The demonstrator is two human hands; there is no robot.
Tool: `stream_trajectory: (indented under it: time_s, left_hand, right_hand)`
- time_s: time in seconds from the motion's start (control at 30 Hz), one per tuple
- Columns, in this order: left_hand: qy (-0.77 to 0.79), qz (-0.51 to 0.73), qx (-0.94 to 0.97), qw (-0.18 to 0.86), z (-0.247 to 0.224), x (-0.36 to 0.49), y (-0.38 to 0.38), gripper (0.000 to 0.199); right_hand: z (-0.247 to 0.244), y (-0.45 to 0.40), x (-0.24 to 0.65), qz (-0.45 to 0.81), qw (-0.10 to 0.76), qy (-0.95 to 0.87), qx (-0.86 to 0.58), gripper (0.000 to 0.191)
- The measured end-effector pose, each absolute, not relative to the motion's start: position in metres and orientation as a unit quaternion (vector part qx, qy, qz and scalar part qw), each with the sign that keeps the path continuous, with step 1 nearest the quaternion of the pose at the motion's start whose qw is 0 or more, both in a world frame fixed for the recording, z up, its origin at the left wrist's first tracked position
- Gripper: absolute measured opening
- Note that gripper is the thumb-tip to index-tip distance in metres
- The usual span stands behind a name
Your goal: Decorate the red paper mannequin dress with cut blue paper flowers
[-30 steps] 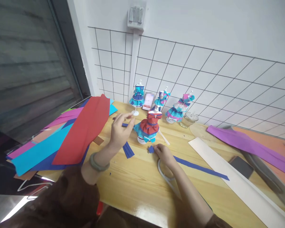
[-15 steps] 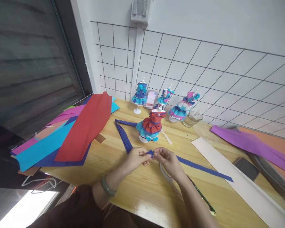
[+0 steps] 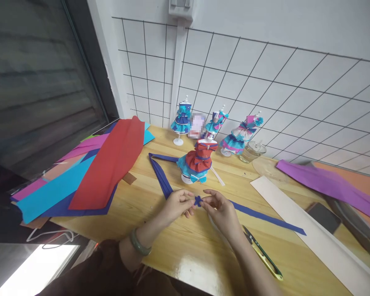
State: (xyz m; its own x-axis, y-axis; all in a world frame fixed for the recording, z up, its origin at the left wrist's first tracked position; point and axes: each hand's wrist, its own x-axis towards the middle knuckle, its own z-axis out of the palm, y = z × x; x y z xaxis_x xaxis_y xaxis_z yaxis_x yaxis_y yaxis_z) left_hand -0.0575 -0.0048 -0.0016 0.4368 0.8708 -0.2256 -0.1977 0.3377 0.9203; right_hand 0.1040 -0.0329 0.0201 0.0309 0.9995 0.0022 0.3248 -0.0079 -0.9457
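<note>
Between my two hands is a small dark-blue flower cutout (image 3: 197, 201), its petals facing me. The fingertips of my left hand (image 3: 179, 204) pinch its left edge. From the other side, my right hand (image 3: 219, 209) pinches it between thumb and finger. Just beyond my hands stands a mini dress form in a red and turquoise ruffled dress (image 3: 200, 158) with bows. A folded dark-blue strip (image 3: 158, 174) runs behind my left hand, and a blue strip (image 3: 269, 218) stretches right from behind my right hand. Thread snips (image 3: 263, 255) with a green and yellow handle lie beside my right forearm.
Crepe-like sheets (image 3: 109, 164) in several colours are piled at left. More dressed mini forms (image 3: 181, 119) line the wall near a glass jar (image 3: 252, 151). At right lie a long cream strip (image 3: 296, 213), a phone (image 3: 323, 217) and purple paper (image 3: 323, 185).
The blue flower has turned so that its petal outline shows flat. My right forearm has shifted, exposing more of the snips. The whole view has moved slightly.
</note>
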Motion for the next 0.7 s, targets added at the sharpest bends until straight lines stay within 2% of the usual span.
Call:
stream_trajectory:
  time_s: [0.1,0.23,0.53,0.7]
  left_hand:
    - [0.395,0.392,0.440,0.705,0.001,-0.057,-0.006,0.042]
    - [0.390,0.364,0.467,0.706,0.005,-0.056,-0.011,0.037]
    - [0.397,0.394,0.448,0.698,0.000,-0.056,-0.012,0.035]
    - [0.396,0.376,0.462,0.699,0.004,-0.059,-0.012,0.036]
  right_hand:
    - [0.019,-0.035,0.104,0.355,0.407,-0.587,-0.604,0.038]
    - [0.016,-0.037,0.103,0.308,0.389,-0.615,-0.613,0.032]
    - [0.023,-0.043,0.092,0.380,0.390,-0.597,-0.589,0.032]
    - [0.020,-0.044,0.091,0.371,0.406,-0.588,-0.593,0.033]
